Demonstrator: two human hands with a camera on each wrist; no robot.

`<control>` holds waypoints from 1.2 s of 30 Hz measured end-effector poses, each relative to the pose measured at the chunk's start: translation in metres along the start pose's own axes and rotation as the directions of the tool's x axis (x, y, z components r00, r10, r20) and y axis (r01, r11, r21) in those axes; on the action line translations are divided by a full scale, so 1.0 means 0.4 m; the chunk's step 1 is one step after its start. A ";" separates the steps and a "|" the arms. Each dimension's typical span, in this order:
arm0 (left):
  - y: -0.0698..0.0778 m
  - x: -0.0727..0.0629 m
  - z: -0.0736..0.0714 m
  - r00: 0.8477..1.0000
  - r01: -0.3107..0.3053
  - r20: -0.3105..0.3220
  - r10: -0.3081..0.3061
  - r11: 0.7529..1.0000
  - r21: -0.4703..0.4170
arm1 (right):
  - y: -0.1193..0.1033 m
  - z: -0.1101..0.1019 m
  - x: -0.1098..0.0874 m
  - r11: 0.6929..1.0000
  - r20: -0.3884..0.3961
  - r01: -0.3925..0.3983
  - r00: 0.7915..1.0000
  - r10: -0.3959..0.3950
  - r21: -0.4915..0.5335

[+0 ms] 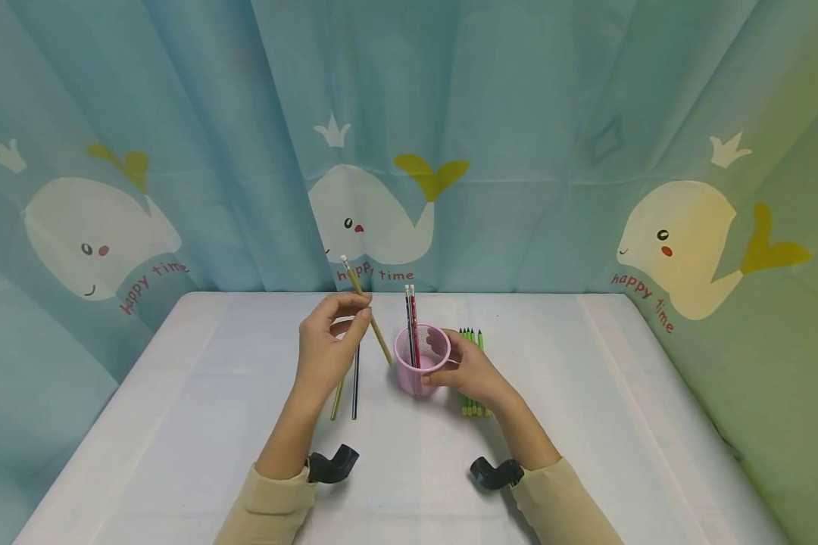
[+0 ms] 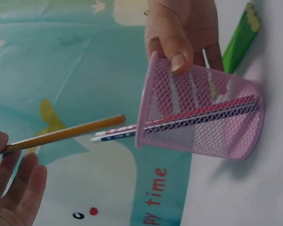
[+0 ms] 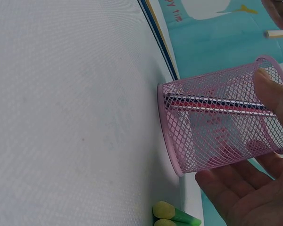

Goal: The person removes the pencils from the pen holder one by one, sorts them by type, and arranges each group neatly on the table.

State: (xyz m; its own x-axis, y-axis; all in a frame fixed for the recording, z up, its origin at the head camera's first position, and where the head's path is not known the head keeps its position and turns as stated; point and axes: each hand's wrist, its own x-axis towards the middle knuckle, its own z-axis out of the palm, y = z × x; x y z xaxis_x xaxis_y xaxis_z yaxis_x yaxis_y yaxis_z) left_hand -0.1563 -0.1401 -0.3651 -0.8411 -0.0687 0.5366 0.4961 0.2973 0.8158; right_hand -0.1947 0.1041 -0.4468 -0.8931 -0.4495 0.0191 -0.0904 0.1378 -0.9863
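My left hand (image 1: 323,344) pinches a yellow pencil (image 1: 380,338) between thumb and fingers. It slants in the air, its white eraser end up and its lower end just left of the pink mesh pencil cup (image 1: 405,376). In the left wrist view, that lower end (image 2: 119,120) is outside the cup, near its rim. My right hand (image 1: 476,377) holds the upright cup from the right, thumb in front at the rim and fingers round the far side. A red pencil (image 1: 415,333) and a dark blue pencil (image 1: 409,318) stand inside, leaning together.
On the white table (image 1: 198,424), a dark blue pencil (image 1: 356,390) and a yellow pencil (image 1: 337,400) lie left of the cup. Several green pencils (image 1: 475,405) lie side by side beneath my right hand. A blue whale-print curtain (image 1: 532,189) hangs behind the table.
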 end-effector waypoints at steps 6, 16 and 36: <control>0.004 0.007 -0.018 0.999 0.031 -0.016 -0.031 0.999 -0.042 | -0.001 -0.001 0.000 1.000 -0.002 -0.003 1.000 0.003 -0.014; -0.009 0.021 -0.058 0.980 0.199 0.031 -0.198 0.980 -0.011 | -0.002 -0.003 0.000 1.000 0.008 0.008 1.000 -0.008 0.003; -0.095 0.026 -0.108 0.950 0.301 0.048 -0.309 0.944 0.134 | -0.003 -0.001 -0.001 1.000 0.002 0.006 1.000 -0.006 -0.006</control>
State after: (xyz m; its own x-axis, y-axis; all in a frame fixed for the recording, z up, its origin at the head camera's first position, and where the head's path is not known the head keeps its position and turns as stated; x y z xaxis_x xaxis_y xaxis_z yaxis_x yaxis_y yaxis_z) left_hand -0.1748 -0.1934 -0.3812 -0.9626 -0.1117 0.2470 0.1866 0.3877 0.9027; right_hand -0.1945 0.1046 -0.4453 -0.8918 -0.4517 0.0247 -0.0983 0.1401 -0.9852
